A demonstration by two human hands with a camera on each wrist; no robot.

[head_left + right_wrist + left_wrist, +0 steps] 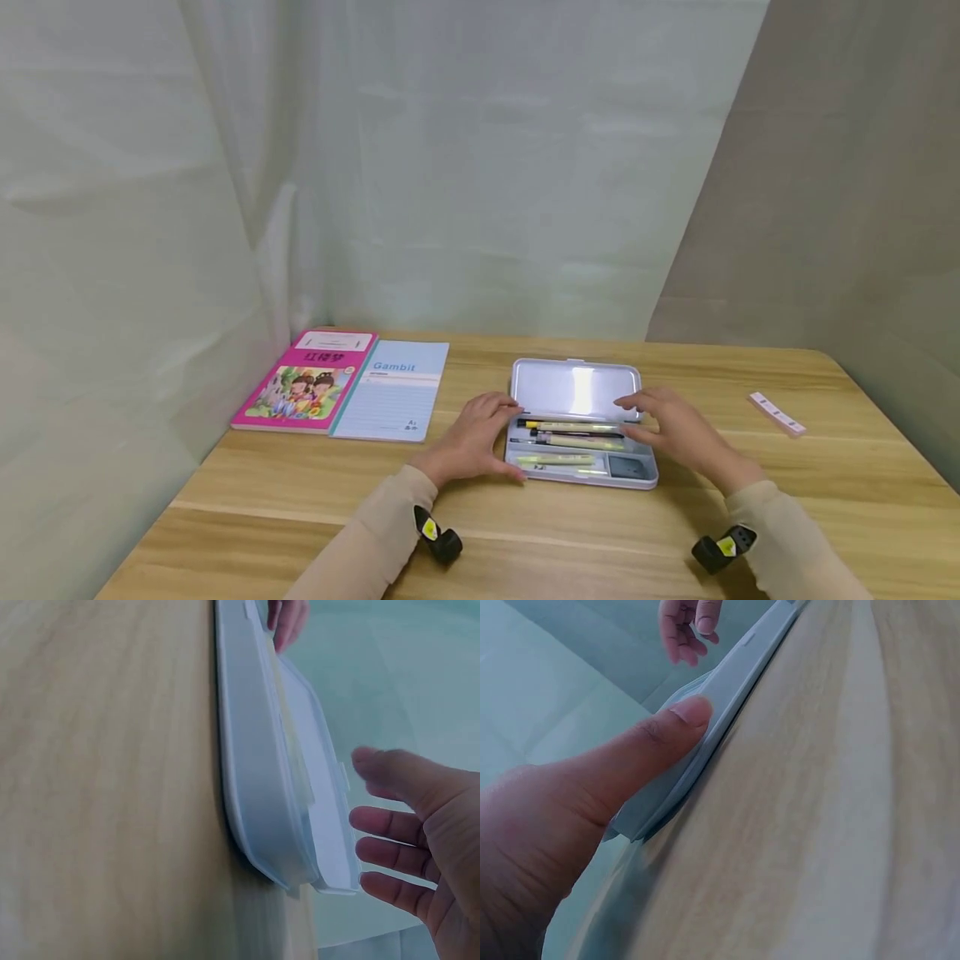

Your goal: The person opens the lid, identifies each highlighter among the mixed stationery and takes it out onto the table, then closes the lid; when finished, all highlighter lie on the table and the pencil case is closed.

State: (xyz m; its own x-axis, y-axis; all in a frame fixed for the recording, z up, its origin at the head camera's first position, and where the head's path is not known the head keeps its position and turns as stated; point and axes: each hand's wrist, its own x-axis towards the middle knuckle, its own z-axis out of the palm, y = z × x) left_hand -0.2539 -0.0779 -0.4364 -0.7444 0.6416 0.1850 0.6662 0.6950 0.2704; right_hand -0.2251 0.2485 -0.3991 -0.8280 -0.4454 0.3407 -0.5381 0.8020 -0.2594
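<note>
A pale pencil case (585,480) lies on the table with its lid (547,390) tipped back. Several pens (577,442) lie lengthwise inside, and a dark square piece (628,467) fills the front right compartment. My left hand (474,437) spans the left end of the case, thumb at the front corner and fingers by the hinge. In the left wrist view the left thumb (694,711) lies against the case wall. My right hand (678,433) hovers at the right end, fingers spread and holding nothing. The right wrist view shows its fingertips (375,819) beside the lid.
At the left lie a pink illustrated book (307,383) and a light blue notebook (393,392) side by side. A small pink and white strip (777,414) lies on the wooden table (570,542) to the right. Pale curtains (510,192) hang behind and at the sides.
</note>
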